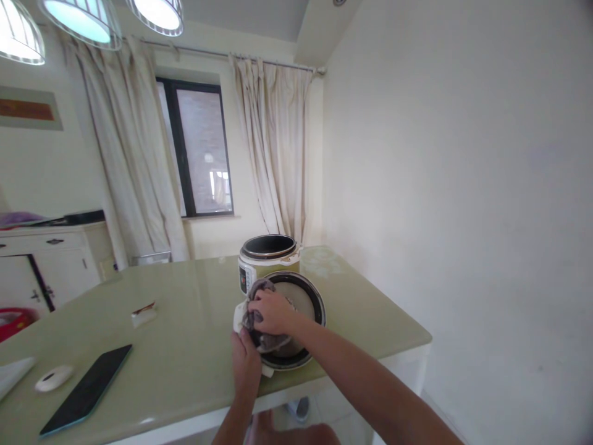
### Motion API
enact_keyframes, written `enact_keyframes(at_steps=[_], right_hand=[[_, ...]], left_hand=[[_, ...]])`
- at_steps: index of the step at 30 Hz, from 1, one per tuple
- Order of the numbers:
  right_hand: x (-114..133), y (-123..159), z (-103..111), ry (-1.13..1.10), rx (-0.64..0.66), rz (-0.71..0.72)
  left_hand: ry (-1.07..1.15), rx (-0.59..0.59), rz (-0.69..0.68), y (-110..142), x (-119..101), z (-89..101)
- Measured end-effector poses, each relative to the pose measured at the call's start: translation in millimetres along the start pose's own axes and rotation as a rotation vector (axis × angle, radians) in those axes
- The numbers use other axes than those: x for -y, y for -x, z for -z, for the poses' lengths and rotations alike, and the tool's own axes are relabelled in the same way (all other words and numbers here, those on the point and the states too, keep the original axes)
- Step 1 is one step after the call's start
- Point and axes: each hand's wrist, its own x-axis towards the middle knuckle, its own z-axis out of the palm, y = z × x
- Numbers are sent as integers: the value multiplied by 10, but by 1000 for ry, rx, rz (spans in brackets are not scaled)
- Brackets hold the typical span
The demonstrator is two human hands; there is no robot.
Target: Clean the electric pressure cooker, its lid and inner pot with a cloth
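A round pressure cooker lid (303,296) lies underside up near the table's front edge, with a dark ring around its pale inner plate. My right hand (274,312) is closed on a grey-brown cloth (274,343) and presses it against the lid's left part. At the lid's left edge, my left hand (246,357) grips the lid by its white handle (239,315); its fingertips are partly hidden. Just behind the lid stands the cooker body (248,276), white and gold, lidless, with a dark inside and a control panel on its left front.
On the left of the green table (194,327) lie a dark tablet (88,389), a white mouse-like object (54,378) and a small packet (143,315). A white wall (454,185) runs along the right. Curtains (278,142) and a window stand behind.
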Motion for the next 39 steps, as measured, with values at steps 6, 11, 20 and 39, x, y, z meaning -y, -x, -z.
enact_keyframes(at_steps=[6,11,20,39], right_hand=[[62,469,-27,94,337,64],[-102,647,211,160,434,-115],[-391,230,302,276,72,-390],[-166,496,183,213,406,-270]], left_hand=[[37,-12,-17,-34,10,0],[58,-42,-56,-48,18,-16],[31,-26,-78,-56,123,-57],[19,-6,-52,-105,79,-19]])
